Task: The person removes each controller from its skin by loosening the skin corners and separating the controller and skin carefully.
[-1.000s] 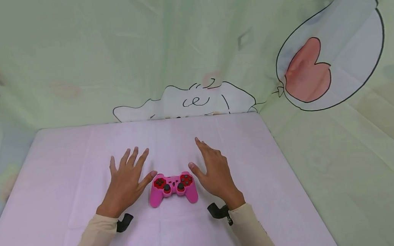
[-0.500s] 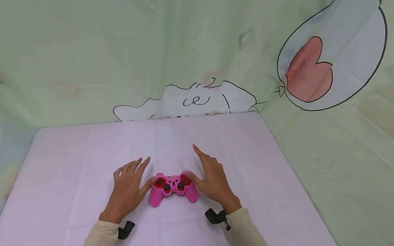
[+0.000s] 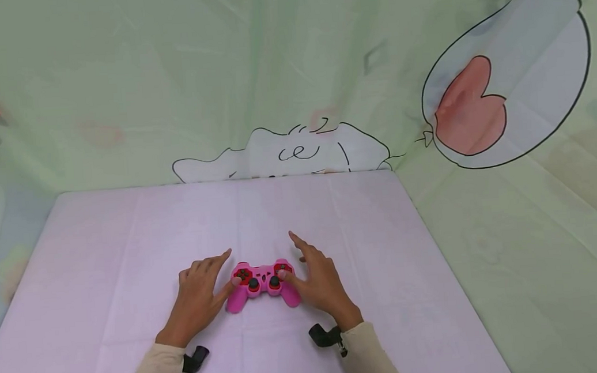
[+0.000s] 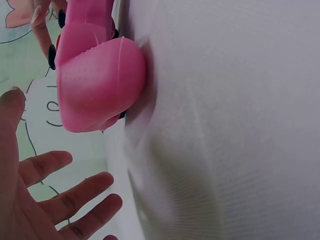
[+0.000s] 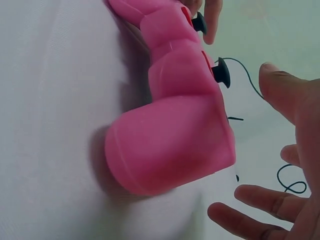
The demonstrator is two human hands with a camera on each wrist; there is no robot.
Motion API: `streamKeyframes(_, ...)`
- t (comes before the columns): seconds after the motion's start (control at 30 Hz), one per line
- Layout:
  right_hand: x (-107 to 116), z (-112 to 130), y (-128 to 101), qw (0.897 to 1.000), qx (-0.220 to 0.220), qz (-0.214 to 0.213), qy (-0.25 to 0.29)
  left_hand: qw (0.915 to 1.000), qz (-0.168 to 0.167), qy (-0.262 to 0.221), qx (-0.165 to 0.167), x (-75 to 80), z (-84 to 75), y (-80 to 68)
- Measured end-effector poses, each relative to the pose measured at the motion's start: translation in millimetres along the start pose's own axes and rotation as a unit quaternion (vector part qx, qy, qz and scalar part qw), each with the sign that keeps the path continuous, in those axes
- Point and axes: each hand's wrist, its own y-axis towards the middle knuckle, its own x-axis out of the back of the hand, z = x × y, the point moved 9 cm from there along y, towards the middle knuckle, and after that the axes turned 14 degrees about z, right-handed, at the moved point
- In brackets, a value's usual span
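A pink game controller point(image 3: 262, 283) with red button pads lies on the counter point(image 3: 100, 252); no readable writing. The left hand point(image 3: 197, 295) and right hand point(image 3: 317, 277), fingers spread, flank it, thumbs at its top.

No readable text, label, brand, number or sign is found in any view. On the pink game controller point(image 3: 261, 284) no lettering can be made out; its button marks are too small to be read. On the green cloth backdrop point(image 3: 290, 65) behind the controller only drawn outlines are printed, among them a balloon with a heart point(image 3: 504, 79), without words
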Motion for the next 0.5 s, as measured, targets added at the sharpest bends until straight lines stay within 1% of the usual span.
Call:
streamKeyframes(0.2,-6.4,0.4,-0.8,1.000,0.007,0.009,0.005,1.0000,0.002,-0.005,0.001,-5.8,2.0,-1.2)
streamKeyframes(0.37,-12.1,0.7,-0.7,1.000,0.016,0.018,0.007,0.9998,0.003,-0.018,-0.007,-9.5,2.6,-1.4)
streamKeyframes(0.5,-15.8,0.3,-1.4,1.000,0.009,0.025,0.010,0.9997,-0.002,-0.022,-0.013,-11.3,2.2,-1.1)
